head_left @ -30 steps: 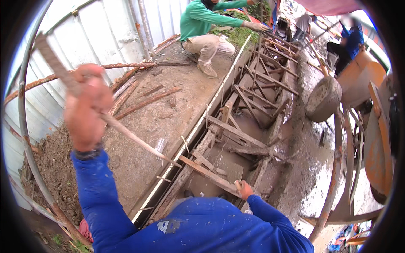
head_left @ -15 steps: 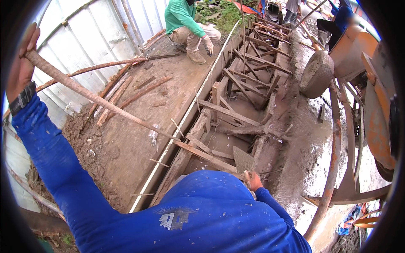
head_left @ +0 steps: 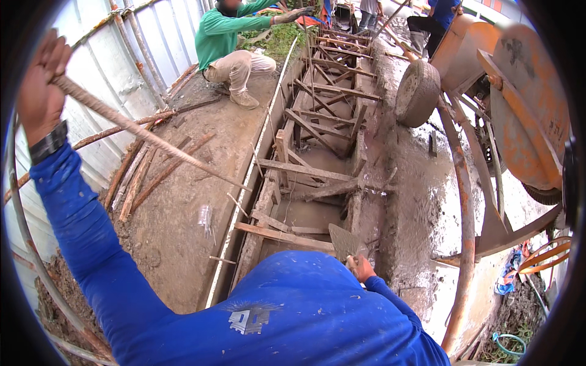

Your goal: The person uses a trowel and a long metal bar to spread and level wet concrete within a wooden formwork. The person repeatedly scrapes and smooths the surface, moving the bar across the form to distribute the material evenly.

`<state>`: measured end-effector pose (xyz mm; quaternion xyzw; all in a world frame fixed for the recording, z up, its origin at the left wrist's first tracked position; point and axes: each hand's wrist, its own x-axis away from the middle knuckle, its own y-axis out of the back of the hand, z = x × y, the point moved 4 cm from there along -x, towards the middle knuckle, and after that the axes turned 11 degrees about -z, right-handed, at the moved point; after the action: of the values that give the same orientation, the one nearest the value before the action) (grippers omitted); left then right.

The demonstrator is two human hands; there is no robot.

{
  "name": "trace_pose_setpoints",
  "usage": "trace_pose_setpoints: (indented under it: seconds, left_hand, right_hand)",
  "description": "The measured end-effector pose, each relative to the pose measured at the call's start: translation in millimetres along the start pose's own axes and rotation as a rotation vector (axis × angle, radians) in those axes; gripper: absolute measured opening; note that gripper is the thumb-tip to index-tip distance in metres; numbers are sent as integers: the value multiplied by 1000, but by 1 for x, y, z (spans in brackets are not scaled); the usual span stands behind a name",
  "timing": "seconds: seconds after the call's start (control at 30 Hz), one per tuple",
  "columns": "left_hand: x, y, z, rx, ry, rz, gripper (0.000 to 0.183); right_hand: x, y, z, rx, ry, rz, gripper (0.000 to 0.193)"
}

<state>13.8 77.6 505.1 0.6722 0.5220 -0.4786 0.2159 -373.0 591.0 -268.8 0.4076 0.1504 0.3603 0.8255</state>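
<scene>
My left hand [head_left: 46, 91], with a dark band at the wrist, is raised at the upper left and closed round the end of a long wooden pole [head_left: 146, 135]. The pole slants down to the right, its far end near the white edge strip [head_left: 250, 165] of the trench. At the lower middle, my right hand [head_left: 361, 267] grips a trowel [head_left: 344, 240] by its handle. The mud-grey blade points up and away, over the trench side. Part of the trench just before me is hidden by my blue-clad body.
Wooden braces [head_left: 305, 169] cross the muddy trench. A person in green [head_left: 229, 46] squats beyond its left edge, arm stretched across. An orange mixer-like machine [head_left: 525, 104] with a muddy wheel [head_left: 417, 93] stands at right. Metal sheeting [head_left: 101, 76] lines the left; loose sticks [head_left: 155, 177] lie on the ground.
The view has shifted to the right, so the trench and machine sit further left. The person in green has lifted a lowered arm out over the trench. Both my hands keep their holds.
</scene>
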Motion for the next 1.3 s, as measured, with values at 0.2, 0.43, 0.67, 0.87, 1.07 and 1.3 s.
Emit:
trace_pose_setpoints:
  seconds: [0.2,0.43,0.67,0.87,1.07,1.3]
  left_hand:
    - [46,-18,55,138,84,74,29]
    - [149,9,189,234,259,61,23]
    - [216,34,252,217,359,53,13]
    - [296,56,296,106,547,90,10]
    - [414,88,323,-63,726,139,12]
    - [411,99,335,-95,646,95,14]
  right_hand:
    - [23,-6,67,-97,-290,118,49]
    - [47,-45,80,-4,-227,32,46]
    - [63,-50,120,-45,-434,193,51]
    - [70,-35,153,29,-255,214,60]
    - [56,-51,118,66,-437,158,64]
    - [6,-45,157,34,-369,217,64]
